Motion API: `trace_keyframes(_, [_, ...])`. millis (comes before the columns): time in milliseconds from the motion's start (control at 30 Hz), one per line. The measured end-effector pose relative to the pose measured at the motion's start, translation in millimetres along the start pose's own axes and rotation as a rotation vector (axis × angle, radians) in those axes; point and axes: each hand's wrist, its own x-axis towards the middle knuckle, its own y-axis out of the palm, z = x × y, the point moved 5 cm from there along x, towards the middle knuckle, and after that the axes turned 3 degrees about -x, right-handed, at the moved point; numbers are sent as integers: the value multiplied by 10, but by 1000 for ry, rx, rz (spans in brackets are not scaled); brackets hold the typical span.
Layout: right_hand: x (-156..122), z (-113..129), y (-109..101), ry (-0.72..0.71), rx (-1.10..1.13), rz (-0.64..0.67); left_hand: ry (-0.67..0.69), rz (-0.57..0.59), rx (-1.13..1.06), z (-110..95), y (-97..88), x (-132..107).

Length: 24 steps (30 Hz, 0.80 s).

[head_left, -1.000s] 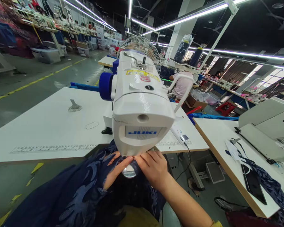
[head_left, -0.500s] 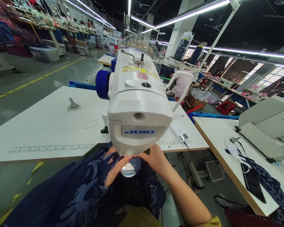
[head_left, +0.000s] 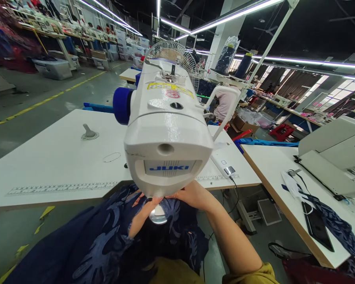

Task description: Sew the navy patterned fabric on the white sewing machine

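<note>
Right in front of me is the white head of a JUKI sewing machine [head_left: 169,130], its blue handwheel at the left. Navy patterned fabric [head_left: 99,240] hangs over my lap and rises to the machine's end. My left hand [head_left: 142,217] has its fingers closed on the fabric, just left of the rounded metal tip under the head. From the other side, my right hand [head_left: 193,195] pinches the fabric's edge close to my left fingertips. The machine head hides some of the fingertips and the needle area.
A white table [head_left: 59,154] with a printed ruler strip and a grey cone-shaped object [head_left: 89,130] extends left. A control box [head_left: 225,165] is at the right. Another sewing table [head_left: 269,169] bears a phone [head_left: 316,227]. A fan [head_left: 174,55] and a person [head_left: 223,104] are behind.
The machine appears slightly further left as the view shifts. My right hand has moved slightly, and more of the patterned fabric shows beside the metal tip. Both hands stay on the fabric.
</note>
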Motion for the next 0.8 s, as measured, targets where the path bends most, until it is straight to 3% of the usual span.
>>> trace_keyframes(167, [53, 85, -1, -22, 64, 3, -49, -5, 60, 7, -22, 27])
trace_keyframes(300, [11, -1, 30, -26, 133, 25, -64, -13, 99, -52, -19, 43])
trace_keyframes(433, [-118, -172, 109, -74, 246, 38, 6, 2, 123, -148, -27, 29])
trace_keyframes(600, [-215, -249, 162, -79, 295, -47, 124, -65, 238, -123, -181, -10])
trace_keyframes(800, [-190, -240, 169, -60, 254, -97, 93, -105, 189, -80, -191, 72])
